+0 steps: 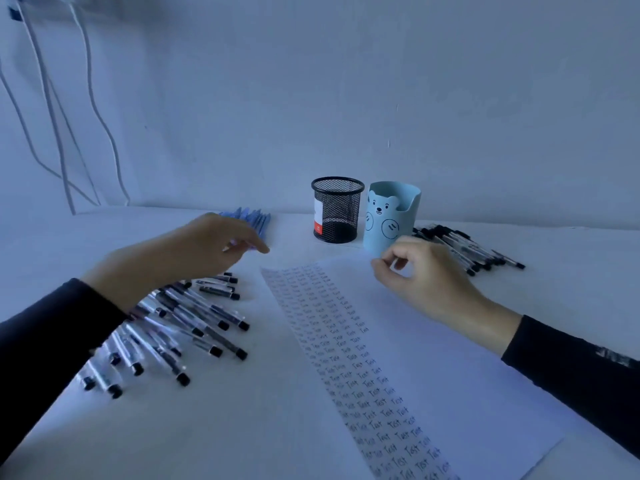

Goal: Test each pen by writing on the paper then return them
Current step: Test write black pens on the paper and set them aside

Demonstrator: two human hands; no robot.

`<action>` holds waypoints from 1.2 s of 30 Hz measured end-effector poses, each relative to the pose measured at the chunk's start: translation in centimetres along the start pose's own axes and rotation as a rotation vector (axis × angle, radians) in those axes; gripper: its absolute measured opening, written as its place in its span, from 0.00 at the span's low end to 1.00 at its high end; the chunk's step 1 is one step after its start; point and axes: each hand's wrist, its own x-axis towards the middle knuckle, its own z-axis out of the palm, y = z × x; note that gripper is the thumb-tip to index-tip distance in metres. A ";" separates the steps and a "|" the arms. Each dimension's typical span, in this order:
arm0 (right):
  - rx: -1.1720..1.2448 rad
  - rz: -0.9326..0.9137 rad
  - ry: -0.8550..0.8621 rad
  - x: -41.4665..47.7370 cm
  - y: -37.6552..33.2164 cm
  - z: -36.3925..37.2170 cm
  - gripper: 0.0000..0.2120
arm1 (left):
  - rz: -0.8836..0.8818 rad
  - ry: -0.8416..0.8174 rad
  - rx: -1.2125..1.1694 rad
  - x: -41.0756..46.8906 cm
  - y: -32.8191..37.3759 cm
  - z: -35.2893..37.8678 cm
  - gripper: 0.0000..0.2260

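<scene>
Since neither of the hands carries a pen that I can see, the step in hand is probably the taking of the next pen. The left hand (194, 251) floats with relaxed, nearly straight fingers above the heap of black-capped pens (194, 323), and its fingertips point to the blue pens (249, 216) at the back of the table (242, 427). The right hand (422, 278) hovers over the top of the paper (450, 341) with curled fingers, thumb and forefinger close together; whether they pinch something small I cannot tell. The paper lies in the middle, its left strip full of rows of "Test". To do it well, I would lift only one pen, write in the white area right of the rows, and then lay it apart from the untested ones, so the groups do not mix. More pens (467, 247) lie just right of the bear cup (391, 216).
</scene>
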 end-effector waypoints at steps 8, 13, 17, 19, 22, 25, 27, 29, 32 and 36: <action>0.099 -0.139 -0.004 -0.7 0.0 0.8 0.15 | -0.356 -0.324 0.141 -1.4 -3.1 -3.8 0.26; 0.122 -0.108 0.001 -0.8 0.6 1.0 0.13 | -0.369 -0.379 0.082 -1.7 -2.7 -3.9 0.12; 0.127 -0.080 -0.007 -0.7 0.8 1.1 0.15 | -0.253 -0.158 0.116 -1.1 -2.7 -3.3 0.08; 0.126 -0.063 -0.011 -0.6 0.9 1.1 0.16 | -0.092 0.096 0.072 -0.4 -1.6 -2.4 0.09; 0.134 -0.037 -0.027 -0.7 0.9 1.0 0.13 | 0.249 0.189 0.013 0.3 2.4 0.4 0.10; 0.184 -0.008 -0.050 -0.6 0.7 0.9 0.15 | 0.362 0.083 -0.063 -0.1 6.0 3.5 0.12; 0.251 -0.043 -0.089 -0.5 0.4 0.7 0.20 | 0.349 0.052 -0.074 -0.5 7.0 5.1 0.11; 0.262 -0.106 -0.183 -0.6 0.3 0.6 0.23 | 0.352 0.067 -0.086 -0.5 7.2 5.7 0.11; 0.084 -0.219 -0.216 -0.8 0.5 1.1 0.23 | 0.282 0.113 -0.128 -0.2 6.7 5.5 0.12; 0.230 -0.037 -0.243 -0.2 0.3 0.4 0.06 | 0.190 0.180 -0.161 -0.2 6.3 5.0 0.13</action>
